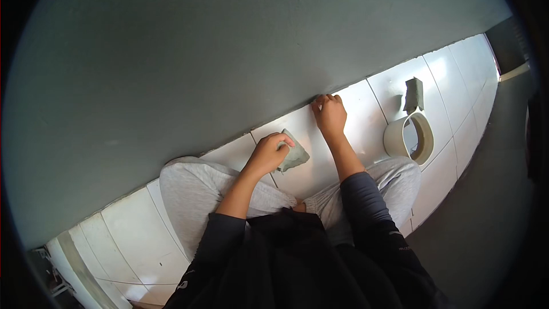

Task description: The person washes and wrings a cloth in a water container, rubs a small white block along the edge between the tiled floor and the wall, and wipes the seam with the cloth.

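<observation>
My left hand [270, 153] is closed with its fingers curled over the left side of a grey-green slab [295, 156]. The slab looks like clay or putty, with rough, uneven edges; my hand covers part of it. Farther right, my right hand [330, 115] reaches to where the dark grey wall [246, 46] meets the white tiled floor [357, 123]. Its fingers are bent together against the foot of the wall. Whatever they may pinch is hidden or too small to make out.
To the right, an off-white, ring-shaped container [393, 139] lies on its side with its opening showing. Just beyond it stands a grey-green block [414, 95]. My bent legs in light grey trousers [191, 186] flank the work spot, close to the wall.
</observation>
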A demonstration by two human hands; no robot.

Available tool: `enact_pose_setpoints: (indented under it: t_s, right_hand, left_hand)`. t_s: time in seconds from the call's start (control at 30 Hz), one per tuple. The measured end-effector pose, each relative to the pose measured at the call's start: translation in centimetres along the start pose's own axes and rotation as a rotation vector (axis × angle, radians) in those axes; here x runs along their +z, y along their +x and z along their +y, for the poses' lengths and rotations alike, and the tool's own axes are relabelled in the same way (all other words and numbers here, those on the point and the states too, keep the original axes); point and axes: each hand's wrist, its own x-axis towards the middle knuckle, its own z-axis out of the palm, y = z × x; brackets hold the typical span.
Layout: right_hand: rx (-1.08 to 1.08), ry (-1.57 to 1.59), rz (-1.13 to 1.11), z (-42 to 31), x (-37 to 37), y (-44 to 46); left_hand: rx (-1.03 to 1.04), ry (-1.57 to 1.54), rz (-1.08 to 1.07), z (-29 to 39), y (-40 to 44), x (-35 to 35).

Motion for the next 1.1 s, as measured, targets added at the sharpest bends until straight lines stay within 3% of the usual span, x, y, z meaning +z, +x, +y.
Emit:
enact_pose_setpoints:
  t_s: [0.1,0.17,0.23,0.33,0.43,0.57,0.63,0.77,0.83,0.97,1.1]
  right_hand:
    - [-0.068,0.016,-0.021,-0.2,0.4,-0.2]
    - [-0.236,0.096,-0.014,-0.6,1.0,-0.8]
    - [-0.226,0.058,-0.002,-0.9,0.6,-0.9]
    - [-0.047,-0.014,0.010,0.2,0.2,0.0]
    - [-0.057,0.014,-0.018,-0.1,0.5,-0.3]
    - [-0.301,0.152,-0.038,-3.2,1.8,-2.6]
    - [-0.300,0.138,-0.044,-3.6,2.0,-2.5]
    - [-0.044,0.038,-0.011,-1.3,0.6,-1.0]
    - [-0.051,0.021,-0.031,-1.9,0.9,-1.3]
    - [-0.288,0.155,-0.042,-4.8,2.3,-3.1]
    - [-0.095,0.075,-0.027,-3.4,1.6,-2.0]
  left_hand:
    - [0.017,-0.024,-0.003,0.2,0.2,0.1]
    - [-0.018,-0.027,-0.030,0.4,0.3,0.2]
    - [-0.063,-0.021,-0.053,0.2,0.2,0.2]
    - [-0.008,0.007,0.012,-0.3,0.1,0.0]
    - [-0.002,-0.003,0.021,-0.3,0.3,0.2]
    - [-0.164,0.045,0.011,-0.1,0.2,0.1]
    - [-0.217,0.063,0.003,-0.1,0.1,-0.2]
    - [-0.181,0.066,0.042,-0.8,-0.1,0.0]
    - [-0.115,0.072,0.060,-1.3,0.2,0.3]
    - [-0.196,0.104,0.012,-1.4,0.2,0.4]
    - [-0.216,0.096,0.030,-1.5,-0.1,0.0]
